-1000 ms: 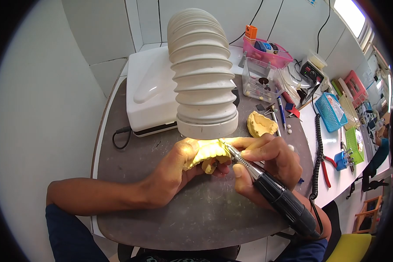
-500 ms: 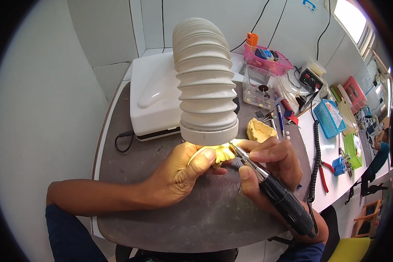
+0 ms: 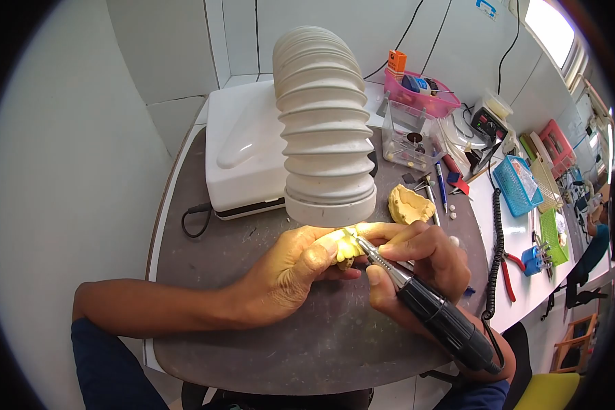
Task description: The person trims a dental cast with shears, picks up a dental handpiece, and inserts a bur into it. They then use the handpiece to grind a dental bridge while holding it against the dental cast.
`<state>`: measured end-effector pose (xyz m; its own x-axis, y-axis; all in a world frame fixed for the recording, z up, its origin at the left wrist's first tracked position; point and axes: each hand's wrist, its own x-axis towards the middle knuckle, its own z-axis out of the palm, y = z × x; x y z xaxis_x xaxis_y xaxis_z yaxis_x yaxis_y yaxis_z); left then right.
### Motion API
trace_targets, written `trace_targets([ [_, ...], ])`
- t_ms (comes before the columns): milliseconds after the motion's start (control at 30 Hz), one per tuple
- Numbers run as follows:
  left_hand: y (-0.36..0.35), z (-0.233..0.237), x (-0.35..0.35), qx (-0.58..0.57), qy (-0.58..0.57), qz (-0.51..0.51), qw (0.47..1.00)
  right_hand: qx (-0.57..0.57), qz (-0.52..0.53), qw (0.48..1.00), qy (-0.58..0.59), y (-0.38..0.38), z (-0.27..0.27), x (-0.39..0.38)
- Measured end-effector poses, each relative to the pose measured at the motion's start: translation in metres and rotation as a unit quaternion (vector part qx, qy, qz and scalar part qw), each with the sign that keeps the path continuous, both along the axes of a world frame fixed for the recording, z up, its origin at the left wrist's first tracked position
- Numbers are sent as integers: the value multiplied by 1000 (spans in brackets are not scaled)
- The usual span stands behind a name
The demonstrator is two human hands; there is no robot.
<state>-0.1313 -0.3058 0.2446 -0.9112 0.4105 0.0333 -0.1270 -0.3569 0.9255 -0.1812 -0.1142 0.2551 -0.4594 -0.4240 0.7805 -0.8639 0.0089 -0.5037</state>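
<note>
Under hose mouth: yellow dental cast (image 3: 346, 247), brightly lit, just above dark table (image 3: 287, 348), below ribbed suction hose (image 3: 324, 123).
Left hand (image 3: 287, 273): fingers and thumb clamped round the cast.
Right hand (image 3: 420, 256): fingers closed on rotary handpiece (image 3: 427, 307), pen-style grip.
Handpiece tip: at cast's top edge; looks like contact, but glare hides it.
Second cast (image 3: 408, 203): on table behind right hand, apart.
White machine (image 3: 242, 150): behind hose, back of table.
Coiled cable (image 3: 497, 239): along right table edge.

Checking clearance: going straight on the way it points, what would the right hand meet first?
The yellow cast in the left hand; the tool in the right hand seems to touch it, though depth is unclear.
</note>
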Motion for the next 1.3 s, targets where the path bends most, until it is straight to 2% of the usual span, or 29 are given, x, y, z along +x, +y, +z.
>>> trace_targets([
  [733, -2, -8, -1, 21, -16, -20, 999, -9, -21, 999, -45, -1, -4, 3],
  [867, -2, -9, 0, 24, -26, -9, 999, -7, 1, 999, -38, -1, -4, 2],
  [1067, -1, -2, 2, 10, -40, 6, 999, -5, 16, 999, -33, 2, -3, -1],
  [1133, -3, -2, 0, -44, -27, -36, 998, -5, 20, 999, -36, 2, -5, -2],
  [1300, -3, 2, 0, -46, -25, -36, 998, -7, 19, 999, -27, 2, -4, -4],
])
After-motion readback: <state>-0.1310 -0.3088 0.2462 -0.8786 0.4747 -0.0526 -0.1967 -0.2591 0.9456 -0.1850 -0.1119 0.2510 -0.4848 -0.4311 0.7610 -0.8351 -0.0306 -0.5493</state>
